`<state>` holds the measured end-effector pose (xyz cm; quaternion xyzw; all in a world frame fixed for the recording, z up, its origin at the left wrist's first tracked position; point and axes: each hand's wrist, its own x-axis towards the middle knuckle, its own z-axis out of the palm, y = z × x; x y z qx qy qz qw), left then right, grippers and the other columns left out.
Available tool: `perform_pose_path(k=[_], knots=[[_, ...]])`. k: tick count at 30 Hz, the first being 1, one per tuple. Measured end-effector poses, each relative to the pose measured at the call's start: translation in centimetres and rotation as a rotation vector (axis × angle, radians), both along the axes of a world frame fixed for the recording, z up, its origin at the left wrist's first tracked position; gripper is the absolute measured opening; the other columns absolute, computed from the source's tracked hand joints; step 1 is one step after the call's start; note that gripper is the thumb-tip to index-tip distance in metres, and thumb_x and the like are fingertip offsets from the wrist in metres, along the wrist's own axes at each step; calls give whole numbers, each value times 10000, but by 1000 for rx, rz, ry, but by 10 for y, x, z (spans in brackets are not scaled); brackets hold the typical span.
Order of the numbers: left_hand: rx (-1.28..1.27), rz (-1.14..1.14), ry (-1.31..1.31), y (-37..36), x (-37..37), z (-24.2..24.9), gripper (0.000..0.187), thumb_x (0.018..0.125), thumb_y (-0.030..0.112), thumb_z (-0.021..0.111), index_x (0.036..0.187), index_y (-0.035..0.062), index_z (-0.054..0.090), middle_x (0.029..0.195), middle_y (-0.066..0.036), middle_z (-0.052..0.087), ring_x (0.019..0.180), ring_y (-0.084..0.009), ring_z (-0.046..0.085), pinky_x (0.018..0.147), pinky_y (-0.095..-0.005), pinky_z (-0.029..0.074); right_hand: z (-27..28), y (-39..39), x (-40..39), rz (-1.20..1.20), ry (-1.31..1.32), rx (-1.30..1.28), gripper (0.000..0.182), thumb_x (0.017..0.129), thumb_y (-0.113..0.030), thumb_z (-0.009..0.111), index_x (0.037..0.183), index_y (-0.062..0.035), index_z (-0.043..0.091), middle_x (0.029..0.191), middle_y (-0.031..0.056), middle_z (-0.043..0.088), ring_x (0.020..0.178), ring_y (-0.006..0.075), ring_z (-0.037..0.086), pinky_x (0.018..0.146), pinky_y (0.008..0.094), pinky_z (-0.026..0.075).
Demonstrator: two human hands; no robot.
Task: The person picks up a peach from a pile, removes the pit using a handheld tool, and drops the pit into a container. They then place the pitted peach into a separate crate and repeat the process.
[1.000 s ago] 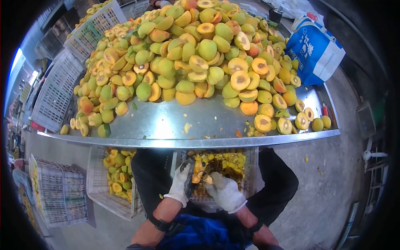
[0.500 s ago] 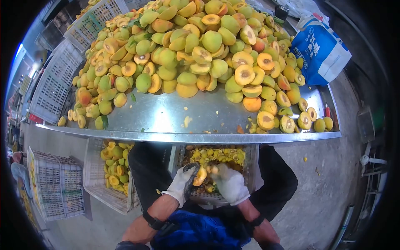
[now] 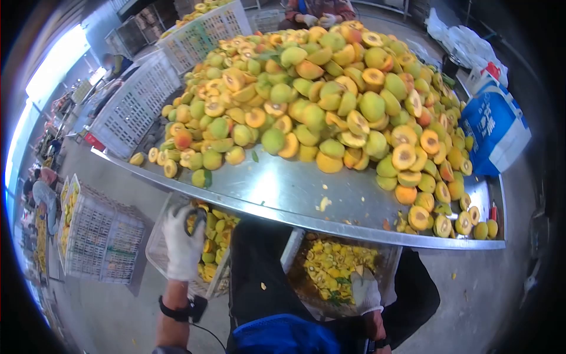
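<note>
Within reach of the left hand (image 3: 184, 245): fingers dark-covered and curled; cannot tell if fully closed, or on what. Just beneath, cut fruit (image 3: 221, 227) in side crate (image 3: 156, 251). Probably at drop-off; next calls for loosening fingers, then lifting clear of rim. By the right hand (image 3: 365, 290): fingers blurred over yellow pieces (image 3: 330, 265) in middle crate (image 3: 293, 248), hold unreadable. Beyond both, fruit heap (image 3: 324, 100) on metal table (image 3: 259, 183); farthest, co-worker (image 3: 321, 6), cut off above.
</note>
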<state>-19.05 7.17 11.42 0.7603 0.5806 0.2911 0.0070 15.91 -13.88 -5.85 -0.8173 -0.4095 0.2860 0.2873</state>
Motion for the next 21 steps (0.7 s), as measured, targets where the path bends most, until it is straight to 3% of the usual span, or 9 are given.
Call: perform_pose_path(k=[3,5,7,9,11,13,14,18,21], knots=[[-19,35,-204,66,-2,14,306,760,83,720,1042,17,622,1078,-204,598,948,-389,601,834,-420,488,8,11,-15,50,64,9,282,929,-230,535,1073,2,603,927,273,633,903,454,605,767,450,476],[77,57,-17,113,23,14,471,758,118,744,1194,50,580,1083,-189,590,997,-351,613,833,-417,505,2,15,-24,81,81,51,293,923,-243,553,1074,3,603,887,276,635,858,447,625,736,445,488],[-99,118,164,147,48,8,561,754,173,763,1266,121,539,1076,-195,579,989,-364,616,836,-436,511,21,19,-37,87,85,82,305,918,-256,559,1074,3,603,868,276,639,854,453,626,735,450,491],[-143,138,259,170,63,-7,564,750,200,767,1264,157,540,1075,-197,575,975,-371,616,830,-442,512,-6,6,-36,92,16,54,309,915,-264,556,1047,11,602,877,282,643,868,469,619,725,460,491],[-133,129,347,183,67,-21,555,746,215,768,1253,178,546,1063,-196,573,961,-376,616,815,-444,513,-32,-4,-34,112,-84,172,276,922,-236,544,1013,18,603,819,245,645,778,399,645,667,436,487],[-72,86,439,181,57,-29,533,743,218,766,1232,183,557,1040,-194,575,949,-378,615,792,-441,516,-35,-5,-27,118,66,58,327,915,-273,550,1042,25,597,856,269,638,834,452,618,719,467,487],[-3,43,471,178,52,-28,499,733,222,767,1181,138,564,1027,-172,581,932,-363,623,764,-441,521,-31,-4,-27,115,138,-6,354,911,-292,553,1056,29,594,875,281,635,861,478,604,744,483,487],[-11,-28,376,175,37,-25,412,729,226,771,1048,67,564,1020,-160,594,895,-346,630,737,-439,518,-32,-3,-31,100,8,149,233,953,-231,508,955,-6,572,620,79,555,534,209,547,512,350,428],[66,-199,103,138,26,-5,466,704,201,780,1082,45,557,1038,-159,603,902,-348,624,749,-433,512,31,6,-48,-135,606,49,249,979,-262,477,948,-42,588,600,-6,500,495,109,473,459,272,375]])
